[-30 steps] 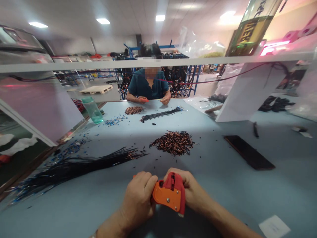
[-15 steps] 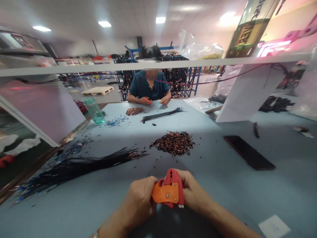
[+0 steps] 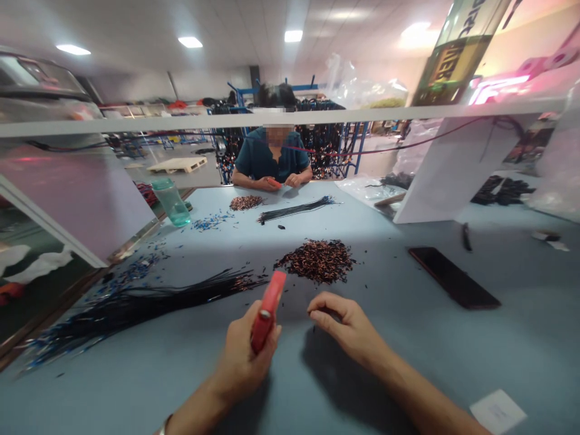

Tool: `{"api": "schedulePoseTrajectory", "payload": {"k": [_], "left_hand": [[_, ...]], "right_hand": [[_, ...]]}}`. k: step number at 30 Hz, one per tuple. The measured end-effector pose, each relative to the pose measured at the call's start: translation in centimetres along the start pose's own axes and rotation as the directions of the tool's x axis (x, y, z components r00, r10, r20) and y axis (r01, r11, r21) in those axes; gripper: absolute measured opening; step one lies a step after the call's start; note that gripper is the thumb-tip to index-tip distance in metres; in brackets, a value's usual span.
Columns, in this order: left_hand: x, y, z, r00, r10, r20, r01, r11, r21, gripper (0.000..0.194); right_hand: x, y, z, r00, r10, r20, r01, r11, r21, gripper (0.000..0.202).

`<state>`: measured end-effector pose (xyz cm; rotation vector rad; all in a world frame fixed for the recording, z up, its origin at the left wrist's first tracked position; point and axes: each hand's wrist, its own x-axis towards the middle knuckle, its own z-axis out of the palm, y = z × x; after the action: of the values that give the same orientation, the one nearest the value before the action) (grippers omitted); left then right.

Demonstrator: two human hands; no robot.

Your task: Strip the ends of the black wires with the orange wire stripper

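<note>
My left hand [image 3: 249, 347] is wrapped round a red hand tool [image 3: 270, 302], which is held tilted with its head pointing up and away. To its right, my right hand [image 3: 342, 317] is raised over the table with thumb and fingertips pinched together; whatever is between them is too small to make out. Beyond both hands lies a pile of small black and copper-coloured pieces [image 3: 317, 261]. A long bundle of black wires [image 3: 158, 308] rests on the left, its blue-tipped ends toward the near left.
A black phone [image 3: 453, 278] lies at the right, near a white paper square [image 3: 498, 412]. A green bottle [image 3: 171, 202] stands at the back left. Across the table [image 3: 385, 260], a person [image 3: 274, 158] holds a red tool. A white shelf [image 3: 181, 125] spans above.
My hands have moved apart. The red tool has turned and gone left with my left hand, its orange side no longer showing. My right hand has come away from it. The person's hands are closer together.
</note>
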<state>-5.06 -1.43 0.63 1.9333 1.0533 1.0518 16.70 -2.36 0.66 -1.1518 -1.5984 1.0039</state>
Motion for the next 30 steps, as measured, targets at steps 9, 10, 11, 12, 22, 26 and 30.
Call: {"api": "schedulePoseTrajectory", "payload": {"k": [9,10,11,12,22,26,30], "left_hand": [[0.3,-0.3,0.6,0.751,-0.156,0.642,0.659,0.226,-0.717,0.019],[0.3,-0.5,0.5,0.735,-0.132,0.665,0.678,0.178,-0.713,0.021],[0.3,-0.8,0.4,0.727,-0.106,0.678,0.686,0.139,-0.714,0.025],[0.3,-1.0,0.1,0.731,-0.083,0.678,0.682,0.109,-0.723,0.030],[1.4,-1.0,-1.0,0.836,-0.240,0.494,0.520,0.056,-0.853,0.023],[1.5,-0.9,-0.7,0.845,-0.258,0.469,0.495,0.047,-0.868,0.022],[1.5,-0.8,-0.7,0.838,-0.269,0.474,0.503,0.048,-0.863,0.024]], "right_hand": [[0.3,0.9,-0.1,0.995,0.054,-0.079,-0.067,0.982,-0.179,0.019],[0.4,1.0,-0.1,0.996,0.032,-0.079,-0.048,0.976,-0.213,0.020],[0.5,1.1,-0.2,0.997,0.005,-0.075,-0.023,0.969,-0.246,0.020],[0.5,1.2,-0.2,0.998,-0.026,-0.066,0.006,0.960,-0.279,0.021],[0.1,1.1,-0.7,0.947,-0.173,0.272,0.308,0.732,-0.608,0.023],[0.5,2.1,-1.3,0.995,-0.085,0.052,0.097,0.698,-0.710,0.020],[0.6,1.4,-2.1,0.997,-0.054,0.049,0.073,0.740,-0.669,0.015]]}}
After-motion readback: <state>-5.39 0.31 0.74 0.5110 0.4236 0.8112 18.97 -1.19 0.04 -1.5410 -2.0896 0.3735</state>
